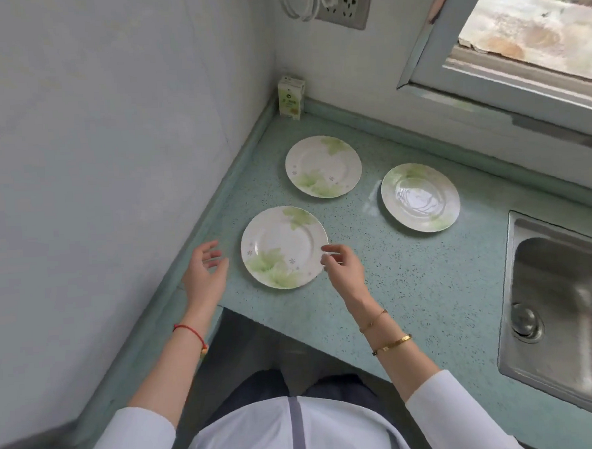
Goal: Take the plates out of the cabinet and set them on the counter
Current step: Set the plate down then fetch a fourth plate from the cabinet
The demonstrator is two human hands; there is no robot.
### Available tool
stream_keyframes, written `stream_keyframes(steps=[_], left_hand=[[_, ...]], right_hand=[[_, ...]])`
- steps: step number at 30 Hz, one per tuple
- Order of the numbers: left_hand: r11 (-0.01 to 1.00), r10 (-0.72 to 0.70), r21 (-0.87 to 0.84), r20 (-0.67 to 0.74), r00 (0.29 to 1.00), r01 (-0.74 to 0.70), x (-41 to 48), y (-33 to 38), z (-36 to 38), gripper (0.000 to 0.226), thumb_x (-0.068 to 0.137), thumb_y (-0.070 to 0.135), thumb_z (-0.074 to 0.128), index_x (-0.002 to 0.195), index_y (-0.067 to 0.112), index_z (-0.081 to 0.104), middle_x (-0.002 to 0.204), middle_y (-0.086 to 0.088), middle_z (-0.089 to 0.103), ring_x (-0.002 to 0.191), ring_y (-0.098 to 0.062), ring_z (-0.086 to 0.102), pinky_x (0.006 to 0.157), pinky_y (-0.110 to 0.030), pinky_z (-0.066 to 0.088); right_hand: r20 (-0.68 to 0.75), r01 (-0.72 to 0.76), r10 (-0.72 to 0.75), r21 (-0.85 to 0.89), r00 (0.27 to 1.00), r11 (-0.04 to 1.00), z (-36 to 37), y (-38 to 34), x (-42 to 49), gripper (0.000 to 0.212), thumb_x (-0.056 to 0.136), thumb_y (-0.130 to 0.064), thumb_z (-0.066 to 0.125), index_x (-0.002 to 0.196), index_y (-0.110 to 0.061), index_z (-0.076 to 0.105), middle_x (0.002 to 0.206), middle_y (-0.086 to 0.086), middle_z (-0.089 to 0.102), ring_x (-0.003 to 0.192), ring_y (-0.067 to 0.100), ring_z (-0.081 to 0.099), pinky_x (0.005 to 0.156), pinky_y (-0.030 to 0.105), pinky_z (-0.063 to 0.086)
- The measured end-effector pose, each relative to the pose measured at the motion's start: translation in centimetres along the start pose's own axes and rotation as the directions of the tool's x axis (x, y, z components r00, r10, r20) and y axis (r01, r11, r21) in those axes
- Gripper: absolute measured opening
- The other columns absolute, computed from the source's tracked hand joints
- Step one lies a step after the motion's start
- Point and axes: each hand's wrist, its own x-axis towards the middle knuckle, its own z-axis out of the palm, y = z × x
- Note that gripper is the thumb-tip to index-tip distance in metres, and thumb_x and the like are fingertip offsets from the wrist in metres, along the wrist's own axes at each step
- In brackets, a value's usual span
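Left hand wide, right hand loosely curled, flanking the front-edge plate (neither gripping). Back-corner plate, sink-side plate already on the counter. Likely nearly done.

Three plates on counter; left hand, right hand beside nearest

Home kitchen. Speckled green counter in wall corner, steel sink set into it at right, three flowered plates on top, wall socket above, window behind counter.
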Motion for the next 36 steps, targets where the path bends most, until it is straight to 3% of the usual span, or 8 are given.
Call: stream_keyframes(steps=[3,7,13,18,22,27,30,36], left_hand=[[0.993,-0.035,-0.112,-0.083,0.996,0.026,-4.4,-0.5,-1.1,0.033,0.095,0.014,0.06,0.128,0.016,0.06,0.117,-0.004,0.065,0.109,-0.022,0.064,0.101,-0.044,0.051],[0.963,-0.113,-0.267,-0.234,0.966,0.048,-11.2,-1.8,-1.9,0.03,0.096,0.015,0.061,0.126,0.014,0.063,0.116,-0.004,0.064,0.116,-0.024,0.063,0.104,-0.05,0.05],[0.868,-0.258,-0.497,-0.476,0.841,-0.015,-22.7,-4.3,-2.5,0.021,0.096,0.01,0.063,0.116,0.016,0.065,0.113,-0.007,0.064,0.102,-0.017,0.063,0.08,-0.024,0.055],[0.812,-0.334,-0.574,-0.612,0.717,-0.111,-32.5,-6.3,-3.4,0.018,0.097,0.012,0.063,0.114,0.018,0.065,0.108,-0.004,0.065,0.105,-0.018,0.063,0.086,-0.027,0.054],[0.794,-0.4,-0.578,-0.73,0.554,-0.189,-41.0,-8.6,-4.2,0.022,0.097,0.012,0.063,0.111,0.029,0.067,0.107,0.004,0.068,0.105,-0.014,0.064,0.084,-0.021,0.055],[0.782,-0.509,-0.575,-0.812,0.286,-0.24,-51.8,-10.9,-3.8,0.023,0.097,0.015,0.064,0.114,0.03,0.069,0.11,0.005,0.071,0.109,-0.013,0.067,0.09,-0.027,0.056],[0.763,-0.586,-0.581,-0.807,0.076,-0.283,-59.0,-12.0,-2.7,0.021,0.097,0.015,0.063,0.111,0.03,0.069,0.113,-0.004,0.07,0.111,-0.017,0.066,0.092,-0.029,0.055],[0.719,-0.679,-0.601,-0.714,-0.171,-0.349,-69.9,-14.2,-1.0,0.024,0.097,0.005,0.058,0.113,0.02,0.068,0.109,-0.01,0.067,0.103,-0.023,0.064,0.094,-0.038,0.053]], right_hand=[[0.163,0.068,-0.069,0.014,0.984,0.998,-1.0,-0.6,-2.2,0.021,0.095,-0.019,0.05,0.114,-0.02,0.061,0.103,0.004,0.066,0.093,0.017,0.063,0.075,0.024,0.051],[0.381,0.149,-0.143,0.013,0.913,0.989,-2.2,-1.1,-5.3,0.024,0.097,-0.02,0.05,0.118,-0.019,0.061,0.106,0.006,0.066,0.094,0.016,0.063,0.076,0.021,0.05],[0.634,0.278,-0.197,-0.03,0.748,0.96,-2.5,0.2,-10.7,0.022,0.098,-0.018,0.05,0.117,-0.018,0.06,0.099,0.002,0.065,0.089,0.011,0.061,0.074,0.017,0.051],[0.789,0.353,-0.19,-0.036,0.584,0.935,-1.8,2.2,-15.9,0.022,0.096,-0.014,0.054,0.115,-0.015,0.063,0.095,0.003,0.066,0.083,0.013,0.06,0.075,0.024,0.05],[0.898,0.408,-0.143,-0.044,0.416,0.912,-0.3,4.4,-21.1,0.022,0.094,-0.016,0.056,0.114,-0.016,0.065,0.094,0.001,0.066,0.084,0.011,0.061,0.08,0.029,0.051],[0.988,0.501,-0.045,-0.035,0.147,0.865,1.5,7.5,-29.0,0.021,0.095,-0.014,0.054,0.113,-0.016,0.065,0.083,-0.005,0.06,0.08,0.014,0.055,0.08,0.032,0.048],[0.998,0.567,0.055,-0.027,-0.032,0.823,2.0,10.2,-35.2,0.023,0.095,-0.012,0.053,0.114,-0.017,0.065,0.086,-0.003,0.061,0.082,0.014,0.055,0.079,0.03,0.048],[0.955,0.625,0.193,-0.01,-0.225,0.78,1.7,15.7,-46.1,0.024,0.096,-0.01,0.051,0.115,-0.014,0.064,0.088,-0.001,0.063,0.081,0.012,0.058,0.079,0.025,0.05]])
